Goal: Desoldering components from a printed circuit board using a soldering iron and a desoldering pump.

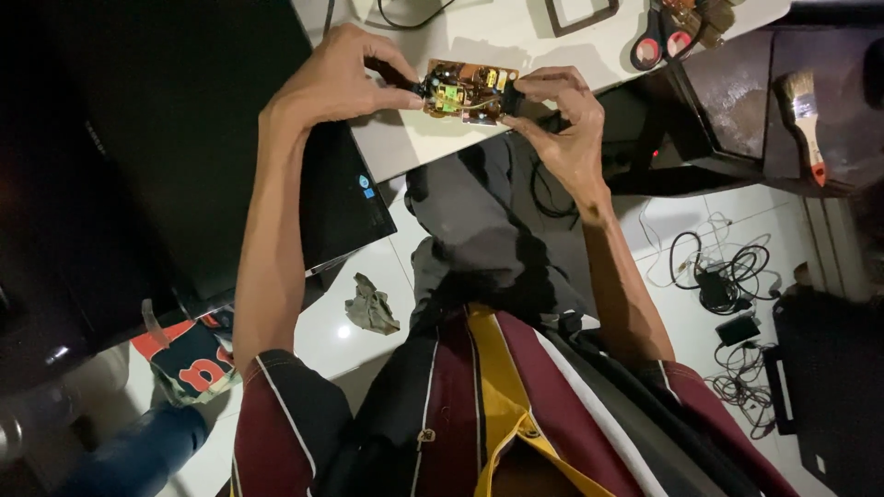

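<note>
A small brown circuit board [468, 90] with yellow and green parts is held over the edge of a white table [479, 37]. My left hand [336, 78] pinches the board's left end, where a black connector sticks out. My right hand [564, 120] grips the board's right end with thumb and fingers. Both hands hold the board flat between them, just above the tabletop. My legs in grey trousers and my striped shirt fill the view below.
A large black monitor [184, 138] lies at the left. Red-handled scissors [658, 41] and a dark frame [580, 14] rest on the table. A paintbrush [806, 120] sits at the right. Tangled cables and adapters [727, 285] and a crumpled rag [371, 306] lie on the white floor.
</note>
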